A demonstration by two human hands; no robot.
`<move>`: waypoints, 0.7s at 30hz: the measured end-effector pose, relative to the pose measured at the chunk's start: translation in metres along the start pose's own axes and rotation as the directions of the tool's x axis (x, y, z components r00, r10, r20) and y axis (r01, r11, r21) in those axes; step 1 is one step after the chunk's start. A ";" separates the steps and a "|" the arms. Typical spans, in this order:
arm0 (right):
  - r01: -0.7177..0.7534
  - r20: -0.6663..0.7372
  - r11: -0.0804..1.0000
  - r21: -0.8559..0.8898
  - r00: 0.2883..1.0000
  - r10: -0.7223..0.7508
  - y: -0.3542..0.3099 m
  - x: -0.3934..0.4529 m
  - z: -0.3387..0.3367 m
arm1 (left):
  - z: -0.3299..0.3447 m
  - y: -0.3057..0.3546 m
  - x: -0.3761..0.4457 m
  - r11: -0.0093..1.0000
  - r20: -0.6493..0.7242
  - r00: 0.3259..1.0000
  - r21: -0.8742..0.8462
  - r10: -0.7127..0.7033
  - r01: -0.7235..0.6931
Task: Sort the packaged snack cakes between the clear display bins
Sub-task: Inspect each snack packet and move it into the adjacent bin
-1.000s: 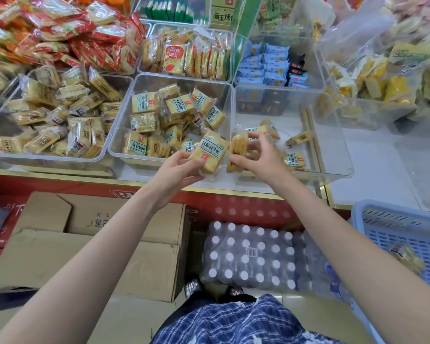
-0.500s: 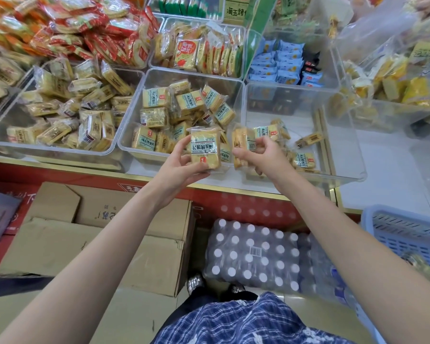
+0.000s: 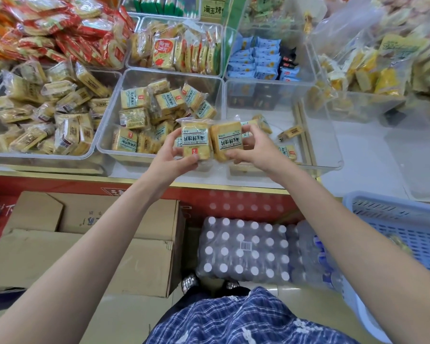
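Change: I saw both clear-wrapped yellow snack cakes [image 3: 210,142] brought side by side, labels now up.
Fingers: left hand [image 3: 174,157] and right hand [image 3: 255,151] each grasped one.
Meaning: comparing before binning, I judged.

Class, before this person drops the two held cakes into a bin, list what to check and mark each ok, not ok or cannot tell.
1. Left hand grips left cake: ok.
2. Right hand grips right cake: ok.
3. Both labels face up, readable: ok.
4. Labels match each other: cannot tell.
5. Middle bin has room: ok.
6. Right bin nearly empty, a few cakes inside: ok.
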State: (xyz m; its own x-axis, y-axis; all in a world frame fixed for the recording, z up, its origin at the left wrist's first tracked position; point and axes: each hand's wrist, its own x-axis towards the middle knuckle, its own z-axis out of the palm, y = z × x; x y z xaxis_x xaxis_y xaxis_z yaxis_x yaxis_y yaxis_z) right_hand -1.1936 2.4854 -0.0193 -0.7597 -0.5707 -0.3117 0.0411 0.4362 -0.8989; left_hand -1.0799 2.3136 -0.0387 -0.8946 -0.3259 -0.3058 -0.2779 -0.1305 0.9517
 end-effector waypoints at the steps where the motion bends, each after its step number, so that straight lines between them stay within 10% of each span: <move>1: 0.021 -0.023 1.000 -0.012 1.000 -0.022 0.001 -0.001 -0.003 | 0.001 0.000 0.000 1.000 0.008 1.000 -0.008 -0.004 0.004; 11: 0.145 -0.191 0.844 -0.517 0.941 -0.279 -0.003 -0.015 -0.038 | 0.007 -0.008 0.007 0.999 -0.001 1.000 -0.051 0.001 -0.001; 21: 0.177 -0.269 0.939 -0.295 0.927 -0.260 0.000 -0.015 -0.018 | -0.005 -0.006 -0.006 0.996 -0.027 0.999 -0.089 -0.021 0.018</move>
State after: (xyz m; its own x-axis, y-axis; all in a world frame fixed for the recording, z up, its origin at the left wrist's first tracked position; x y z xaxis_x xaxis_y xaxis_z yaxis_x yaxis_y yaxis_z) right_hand -1.1943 2.5062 -0.0089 -0.8899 -0.4554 0.0272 -0.2876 0.5135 -0.8084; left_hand -1.0712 2.3119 -0.0424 -0.8787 -0.3485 -0.3261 -0.2618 -0.2195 0.9398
